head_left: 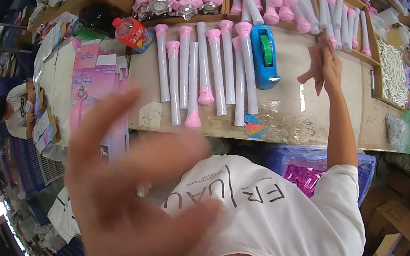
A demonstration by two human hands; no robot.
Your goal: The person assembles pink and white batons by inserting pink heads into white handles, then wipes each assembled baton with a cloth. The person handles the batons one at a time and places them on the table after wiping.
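Presently, the left hand (103,203) is blurred and spread wide; the right hand (329,67) is near pink-ended tubes (345,28), its grip I cannot tell

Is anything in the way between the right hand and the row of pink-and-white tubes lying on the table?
Yes: the blue tape dispenser sits on the table between the right hand and the row of tubes, close beside the row's right end.

Gap between tape dispenser (267,71) and right hand (331,67)
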